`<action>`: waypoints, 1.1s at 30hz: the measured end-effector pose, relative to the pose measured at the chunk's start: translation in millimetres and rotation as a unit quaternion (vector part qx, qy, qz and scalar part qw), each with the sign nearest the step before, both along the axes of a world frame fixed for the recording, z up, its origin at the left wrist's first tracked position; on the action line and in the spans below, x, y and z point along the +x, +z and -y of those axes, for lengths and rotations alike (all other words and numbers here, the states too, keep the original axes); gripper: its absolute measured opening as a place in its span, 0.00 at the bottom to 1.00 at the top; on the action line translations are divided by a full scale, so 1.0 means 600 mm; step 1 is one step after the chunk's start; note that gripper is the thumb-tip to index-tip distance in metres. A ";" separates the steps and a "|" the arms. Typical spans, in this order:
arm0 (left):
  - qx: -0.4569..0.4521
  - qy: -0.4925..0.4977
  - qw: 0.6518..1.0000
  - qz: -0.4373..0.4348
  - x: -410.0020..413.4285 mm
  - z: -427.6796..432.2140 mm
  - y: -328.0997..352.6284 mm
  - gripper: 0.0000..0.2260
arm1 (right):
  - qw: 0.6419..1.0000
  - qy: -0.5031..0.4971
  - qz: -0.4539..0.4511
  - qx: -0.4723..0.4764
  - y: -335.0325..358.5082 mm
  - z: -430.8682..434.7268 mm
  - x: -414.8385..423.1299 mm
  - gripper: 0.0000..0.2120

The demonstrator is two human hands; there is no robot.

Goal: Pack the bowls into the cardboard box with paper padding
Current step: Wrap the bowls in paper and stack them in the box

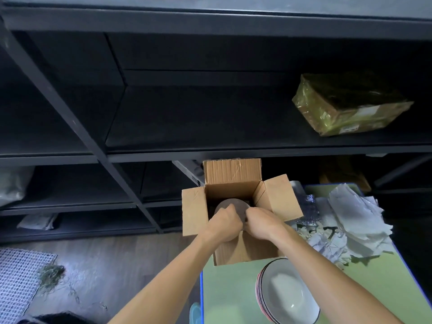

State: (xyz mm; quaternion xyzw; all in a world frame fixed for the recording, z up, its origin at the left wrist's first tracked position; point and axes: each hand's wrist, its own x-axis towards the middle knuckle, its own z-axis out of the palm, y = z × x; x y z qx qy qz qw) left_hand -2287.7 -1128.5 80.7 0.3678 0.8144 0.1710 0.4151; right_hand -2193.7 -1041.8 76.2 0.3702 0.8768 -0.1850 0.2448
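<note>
Green tabletop (pixel 225 291) carries the cardboard box (pixel 194 213) (flaps open); left hand (pixel 225 222) and right hand (pixel 263 224) both grip a round brownish bowl (pixel 230 205) inside.

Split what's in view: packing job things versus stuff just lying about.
Job: cardboard box; round brown object inside it; left hand and right hand gripping it; stacked bowls; paper pile.
Lying about: taped parcel; mesh mat; silver foil bag.

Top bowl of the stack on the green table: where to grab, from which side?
Probably pinch the rim of the top bowl from above, on the near side. It sits mouth-up, nested in the stack, so only its rim is exposed; the cardboard box crowds the far side.
</note>
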 end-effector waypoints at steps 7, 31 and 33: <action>0.089 -0.097 0.984 -0.118 0.012 0.033 -0.009 0.22 | 0.991 0.026 -0.121 0.045 0.021 0.015 0.062 0.18; 0.215 -0.107 0.963 -0.126 0.337 -0.087 -0.008 0.17 | 0.978 -0.030 -0.201 0.041 -0.014 -0.122 0.428 0.18; 0.199 -0.134 0.962 -0.130 0.357 -0.112 -0.017 0.19 | 0.981 -0.044 -0.185 0.043 -0.018 -0.139 0.455 0.19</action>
